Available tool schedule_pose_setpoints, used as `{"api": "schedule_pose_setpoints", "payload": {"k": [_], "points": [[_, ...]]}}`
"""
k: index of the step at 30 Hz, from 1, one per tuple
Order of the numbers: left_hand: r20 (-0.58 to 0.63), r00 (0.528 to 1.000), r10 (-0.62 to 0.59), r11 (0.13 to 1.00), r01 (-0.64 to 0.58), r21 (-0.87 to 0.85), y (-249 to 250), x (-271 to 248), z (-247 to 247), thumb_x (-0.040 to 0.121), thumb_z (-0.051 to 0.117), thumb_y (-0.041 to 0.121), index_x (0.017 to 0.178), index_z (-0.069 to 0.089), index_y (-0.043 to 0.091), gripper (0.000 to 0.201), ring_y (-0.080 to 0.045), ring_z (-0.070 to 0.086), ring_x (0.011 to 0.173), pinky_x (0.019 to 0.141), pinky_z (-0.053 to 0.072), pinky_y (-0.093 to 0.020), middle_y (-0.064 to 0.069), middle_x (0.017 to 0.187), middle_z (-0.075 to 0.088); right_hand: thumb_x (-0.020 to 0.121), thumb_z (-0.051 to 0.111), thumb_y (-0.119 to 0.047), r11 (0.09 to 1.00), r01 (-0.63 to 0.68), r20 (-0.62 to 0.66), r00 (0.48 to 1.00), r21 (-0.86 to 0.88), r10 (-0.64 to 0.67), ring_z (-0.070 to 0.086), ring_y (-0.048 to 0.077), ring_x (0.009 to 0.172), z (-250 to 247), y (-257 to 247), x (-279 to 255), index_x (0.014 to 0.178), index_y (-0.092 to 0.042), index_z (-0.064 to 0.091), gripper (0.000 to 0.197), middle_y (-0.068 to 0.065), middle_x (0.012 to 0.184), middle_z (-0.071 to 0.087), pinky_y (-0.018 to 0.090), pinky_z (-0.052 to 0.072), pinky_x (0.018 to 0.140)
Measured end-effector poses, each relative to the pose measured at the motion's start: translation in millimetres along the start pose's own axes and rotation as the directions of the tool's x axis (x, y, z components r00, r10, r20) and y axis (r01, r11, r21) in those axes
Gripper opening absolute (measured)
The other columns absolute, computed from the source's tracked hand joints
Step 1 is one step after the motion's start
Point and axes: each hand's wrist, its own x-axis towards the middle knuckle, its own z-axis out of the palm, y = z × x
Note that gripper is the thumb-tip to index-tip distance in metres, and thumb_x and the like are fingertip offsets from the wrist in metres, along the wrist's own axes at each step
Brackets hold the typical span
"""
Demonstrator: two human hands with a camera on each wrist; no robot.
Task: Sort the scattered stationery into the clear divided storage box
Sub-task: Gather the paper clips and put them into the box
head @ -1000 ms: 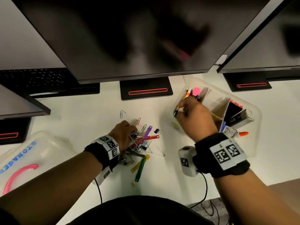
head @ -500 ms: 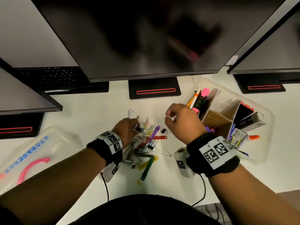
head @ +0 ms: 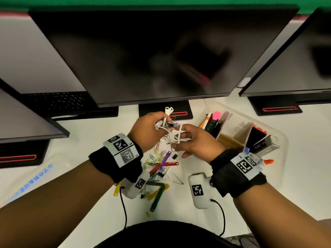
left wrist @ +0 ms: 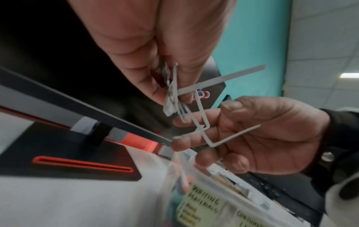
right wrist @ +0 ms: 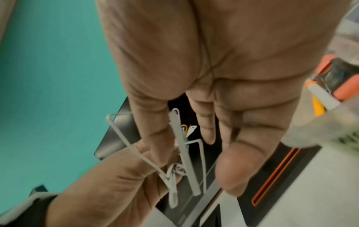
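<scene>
Just above the middle of the head view, both hands meet over the desk (head: 53, 140), raised clear of it. The left hand (head: 146, 130) has its fingers curled tight on a tangle of white fastener strips (head: 176, 135) and coloured paper clips (head: 171, 123); one white strip end sticks up above the knuckles. From the left wrist view the pinch is plain, thumb and fingers pressed together on the strips (left wrist: 174, 90). The right hand (head: 196, 143) comes in from the right, its fingers loosely bent and threaded through the dangling bent strips, fingertips (left wrist: 182, 122) touching them; whether it truly grips them, I cannot tell.

Below the hands, lower centre, the scattered pile (head: 157, 169) lies on the desk: paper clips, a purple strip, a red one, green and yellow ones, small black binder clips.

Right of centre sits the clear box (head: 279, 140), its left compartment holding pens and a pink highlighter (head: 216, 115), the next one bare, dark items further right.

A black monitor (head: 143, 59) fills the top.
</scene>
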Motion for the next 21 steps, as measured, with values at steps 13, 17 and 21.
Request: {"api": "schedule_pose_setpoints", "payload": {"k": [13,17,21], "points": [[0.216,0.971,0.105,0.992,-0.118,0.052,105,69,122,0.080,0.070,0.020,0.108,0.066,0.020,0.029,-0.022,0.061,0.100,0.077,0.041,-0.020,-0.003,0.111,0.067,0.075,0.070,0.002,0.991,-0.125,-0.435,0.895,-0.041,0.094,0.067,0.030,0.080,-136,49,-48,0.098,-0.010,0.061,0.027,0.012,0.092,0.069,0.040,0.057,0.076],[0.208,0.975,0.074,0.987,-0.101,0.123,115,90,145,0.081,0.068,0.018,0.109,0.065,0.020,0.028,-0.024,0.059,0.104,0.077,0.038,-0.021,-0.006,0.116,0.065,0.083,0.059,0.005,0.988,-0.115,-0.431,0.890,0.108,0.150,0.066,0.029,0.065,-142,57,-43,0.103,-0.009,0.053,0.025,0.020,0.090,0.067,0.033,0.058,0.058],[0.228,0.973,0.022,0.978,-0.068,0.197,112,103,153,0.081,0.067,0.016,0.109,0.064,0.016,0.029,-0.025,0.058,0.103,0.077,0.038,-0.022,-0.007,0.114,0.064,0.086,0.050,0.007,0.954,-0.167,-0.396,0.882,0.247,0.257,0.062,0.030,0.059,-144,58,-33,0.104,-0.006,0.049,0.022,0.021,0.075,0.063,0.040,0.057,0.066]]}}
